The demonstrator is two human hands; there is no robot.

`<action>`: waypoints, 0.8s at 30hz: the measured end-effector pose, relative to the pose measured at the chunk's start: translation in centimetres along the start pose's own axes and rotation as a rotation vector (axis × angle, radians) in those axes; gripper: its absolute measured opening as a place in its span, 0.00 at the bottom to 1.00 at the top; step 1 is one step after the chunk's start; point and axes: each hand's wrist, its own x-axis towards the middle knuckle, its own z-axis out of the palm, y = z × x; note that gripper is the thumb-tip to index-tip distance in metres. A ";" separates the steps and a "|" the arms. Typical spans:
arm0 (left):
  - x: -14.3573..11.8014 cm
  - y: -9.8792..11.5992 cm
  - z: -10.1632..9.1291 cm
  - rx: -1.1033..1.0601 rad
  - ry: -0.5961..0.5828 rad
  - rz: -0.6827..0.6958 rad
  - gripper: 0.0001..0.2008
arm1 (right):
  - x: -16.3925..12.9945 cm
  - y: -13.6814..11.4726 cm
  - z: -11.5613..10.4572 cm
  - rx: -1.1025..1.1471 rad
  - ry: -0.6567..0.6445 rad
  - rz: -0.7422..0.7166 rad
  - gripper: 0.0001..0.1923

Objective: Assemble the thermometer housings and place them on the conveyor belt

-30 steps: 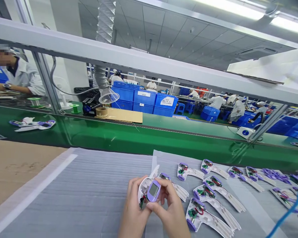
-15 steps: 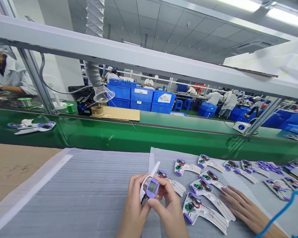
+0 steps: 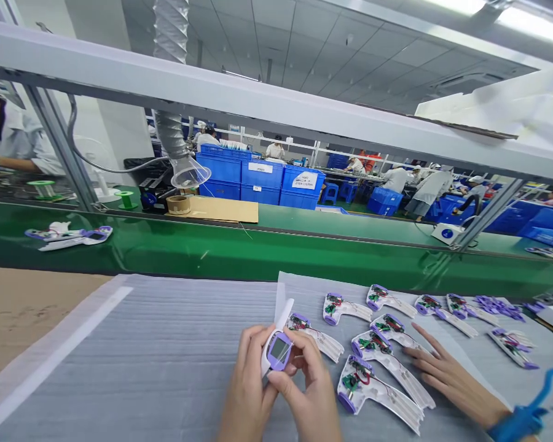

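Observation:
Between my two hands is a white and purple handheld thermometer (image 3: 279,352), its grey screen facing up toward me. My left hand (image 3: 247,372) is closed around its white shell on the left side. My right hand (image 3: 309,376) grips it from the right, thumb at the lower edge of the purple screen frame. The white handle points up and away, and its underside is hidden. Just right of my hands lies an open thermometer half (image 3: 320,337) with red wires. Several more, such as the nearest one (image 3: 378,393), show green boards and purple rims.
Another person's hand (image 3: 447,368), with a blue wrist strap (image 3: 523,420), reaches in from the right over the halves. Purple parts (image 3: 500,307) are heaped farther right. Beyond the grey foam sheet (image 3: 166,356) runs a green conveyor belt (image 3: 239,252) carrying thermometer parts (image 3: 71,236) at left.
The thermometer in my hands has turned slightly. The other person's hand has shifted, its strap now showing, and one half at far right is gone. Parts on the belt have moved right.

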 end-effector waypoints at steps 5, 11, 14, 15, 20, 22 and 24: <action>-0.4 -0.7 -0.2 0.054 0.011 0.058 0.16 | -0.6 0.2 0.5 -0.043 0.025 -0.028 0.20; -0.4 -0.9 -0.3 0.072 0.022 0.116 0.15 | -0.9 0.0 1.5 -0.047 0.046 -0.034 0.19; -0.4 -0.9 -0.4 0.088 0.014 0.138 0.15 | -0.8 -0.2 1.2 -0.118 0.025 -0.053 0.20; -0.4 -0.9 -0.5 0.095 0.004 0.167 0.15 | -0.7 -0.4 0.7 -0.156 0.001 -0.071 0.22; -0.6 -0.3 -1.7 -0.010 -0.061 0.313 0.16 | 1.6 -2.1 -4.0 -0.497 -0.165 -0.353 0.24; -0.6 0.2 -2.2 -0.060 -0.076 0.329 0.14 | 2.7 -2.9 -5.6 -0.590 -0.341 -0.504 0.24; -0.4 0.8 -2.3 -0.099 -0.119 0.384 0.13 | 3.2 -3.7 -6.3 -0.602 -0.507 -0.549 0.23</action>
